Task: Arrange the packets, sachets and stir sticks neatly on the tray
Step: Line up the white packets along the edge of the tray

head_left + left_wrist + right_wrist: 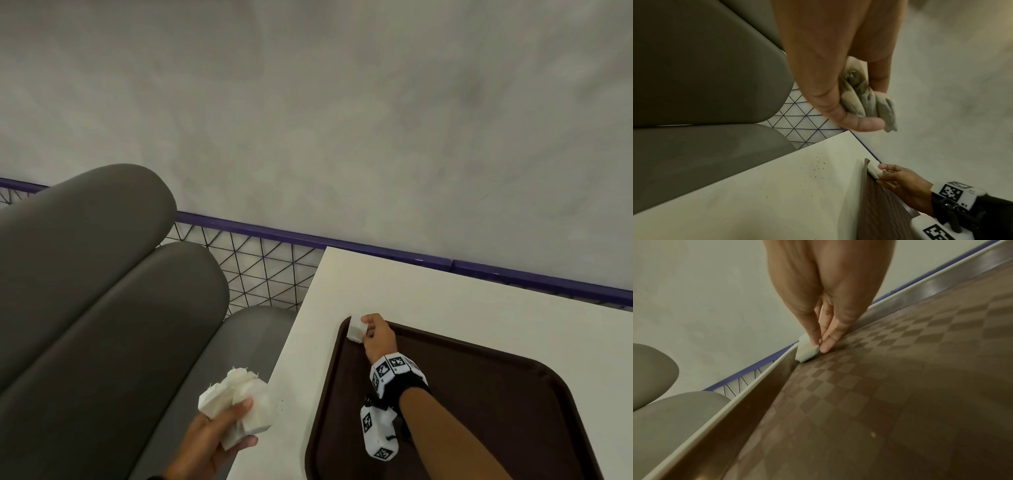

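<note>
the small white packet (355, 329) is plain and slightly crumpled, standing at the far left corner of the brown checker-textured tray (507, 411), touching its rim. no writing can be read on it (the wrist band shows only black-and-white square markers). the right hand (378, 337) reaches forward, thumb and fingers pinching the packet. the left hand (212, 435), off the white table's (445, 294) left edge, clutches a bunch of white packets (236, 404).

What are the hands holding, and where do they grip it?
Left hand clutches a bunch of white packets around their lower ends; right hand pinches one white packet by its edge.
</note>
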